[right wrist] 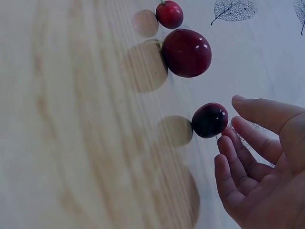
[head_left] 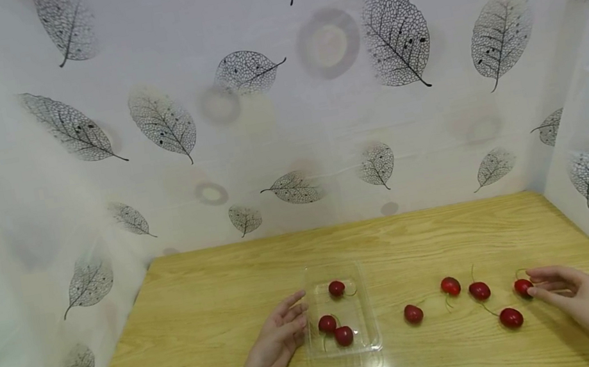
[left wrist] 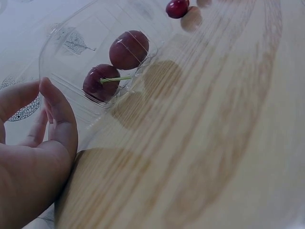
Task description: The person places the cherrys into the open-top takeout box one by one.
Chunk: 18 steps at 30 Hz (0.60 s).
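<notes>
A clear plastic box (head_left: 372, 320) stands on the table with three cherries inside, one of them a dark red cherry (head_left: 337, 289) toward the back. My left hand (head_left: 277, 342) is at the box's left side, fingers loosely bent and fingertips close to its wall; whether they touch it is hard to tell. At the far right, my right hand (head_left: 579, 295) reaches around a cherry (right wrist: 209, 120) on the table. Its thumb and fingers are spread beside that fruit, and in the right wrist view a small gap shows between them.
Between the box and my right hand lie several loose cherries, among them a single cherry (head_left: 413, 313) nearest the box and a cherry (head_left: 511, 318) closest to the front. The wooden table (head_left: 203, 302) meets a leaf-printed curtain (head_left: 286, 133) at the back and sides.
</notes>
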Available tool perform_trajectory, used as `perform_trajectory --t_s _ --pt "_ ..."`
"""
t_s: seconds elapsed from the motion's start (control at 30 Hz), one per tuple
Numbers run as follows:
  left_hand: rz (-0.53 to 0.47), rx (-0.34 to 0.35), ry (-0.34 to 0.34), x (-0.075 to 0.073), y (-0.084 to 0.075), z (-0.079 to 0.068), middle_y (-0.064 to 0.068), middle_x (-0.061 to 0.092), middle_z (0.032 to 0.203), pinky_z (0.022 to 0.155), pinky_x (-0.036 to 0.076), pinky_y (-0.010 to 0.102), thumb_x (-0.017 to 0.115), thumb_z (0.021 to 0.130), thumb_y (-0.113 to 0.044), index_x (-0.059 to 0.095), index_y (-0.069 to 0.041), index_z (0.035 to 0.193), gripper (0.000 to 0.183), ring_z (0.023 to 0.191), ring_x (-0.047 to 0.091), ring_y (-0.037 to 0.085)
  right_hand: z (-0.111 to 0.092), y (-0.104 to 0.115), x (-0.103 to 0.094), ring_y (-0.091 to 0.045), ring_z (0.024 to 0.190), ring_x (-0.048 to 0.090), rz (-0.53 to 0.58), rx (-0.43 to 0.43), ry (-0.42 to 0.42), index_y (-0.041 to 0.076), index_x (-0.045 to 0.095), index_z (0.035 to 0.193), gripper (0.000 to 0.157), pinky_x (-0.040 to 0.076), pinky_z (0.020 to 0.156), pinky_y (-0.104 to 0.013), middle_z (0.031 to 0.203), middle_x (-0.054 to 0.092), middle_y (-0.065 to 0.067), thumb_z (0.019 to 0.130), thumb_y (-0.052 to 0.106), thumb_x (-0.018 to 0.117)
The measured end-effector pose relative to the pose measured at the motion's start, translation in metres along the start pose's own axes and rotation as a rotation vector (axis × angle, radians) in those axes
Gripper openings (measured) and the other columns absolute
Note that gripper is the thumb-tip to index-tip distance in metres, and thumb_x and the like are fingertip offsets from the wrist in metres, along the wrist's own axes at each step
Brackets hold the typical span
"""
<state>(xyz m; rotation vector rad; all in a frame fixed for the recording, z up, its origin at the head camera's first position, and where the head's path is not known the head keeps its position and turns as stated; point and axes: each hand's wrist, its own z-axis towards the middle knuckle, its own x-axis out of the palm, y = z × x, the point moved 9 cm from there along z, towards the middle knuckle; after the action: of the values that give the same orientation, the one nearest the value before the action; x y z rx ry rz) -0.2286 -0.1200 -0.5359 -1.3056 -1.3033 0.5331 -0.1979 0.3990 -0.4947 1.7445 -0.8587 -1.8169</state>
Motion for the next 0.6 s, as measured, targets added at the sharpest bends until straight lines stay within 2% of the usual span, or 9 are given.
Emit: perform_trajectory --t_s 0.13,0.33,0.5,0.6 --pt "0.002 -0.004 -0.005 -0.0001 0.0005 0.0001 -0.001 0.053 0.128 0.087 0.054 0.017 0.06 0.105 -0.001 0.031 -0.001 0.163 0.065 0.1 0.059 0.002 0.0012 -0.0047 0.0033 0.02 0.084 0.058 0.004 0.03 0.03 -0.008 0.064 0.135 0.052 0.048 0.07 -0.007 0.095 0.059 0.043 0.101 0.03 0.074" --pt "0.009 -0.006 -0.013 -0.0014 0.0017 0.0008 0.0 0.053 0.129 0.088 0.054 0.018 0.06 0.104 -0.001 0.031 0.0 0.163 0.066 0.101 0.059 0.003 0.0022 -0.0088 0.0075 0.016 0.082 0.061 -0.004 0.063 0.065 -0.007 0.064 0.136 0.056 0.048 0.07 -0.012 0.094 0.073 0.024 0.1 0.035 0.075" --pt "0.009 -0.003 -0.011 -0.0009 0.0011 0.0013 -0.001 0.054 0.129 0.087 0.054 0.018 0.06 0.104 0.0 0.031 0.0 0.163 0.066 0.101 0.06 0.003 0.0024 -0.0083 0.008 0.016 0.08 0.061 -0.018 0.05 0.05 -0.007 0.065 0.135 0.055 0.046 0.069 -0.014 0.091 0.068 0.032 0.099 0.033 0.078" --pt "0.007 -0.003 -0.009 -0.0003 0.0008 0.0013 -0.001 0.054 0.128 0.087 0.054 0.017 0.06 0.104 0.0 0.031 0.001 0.163 0.066 0.1 0.06 0.003 0.0027 -0.0074 0.0087 0.016 0.08 0.061 -0.004 0.031 0.034 -0.009 0.066 0.131 0.052 0.046 0.068 -0.014 0.09 0.07 0.03 0.097 0.028 0.08"
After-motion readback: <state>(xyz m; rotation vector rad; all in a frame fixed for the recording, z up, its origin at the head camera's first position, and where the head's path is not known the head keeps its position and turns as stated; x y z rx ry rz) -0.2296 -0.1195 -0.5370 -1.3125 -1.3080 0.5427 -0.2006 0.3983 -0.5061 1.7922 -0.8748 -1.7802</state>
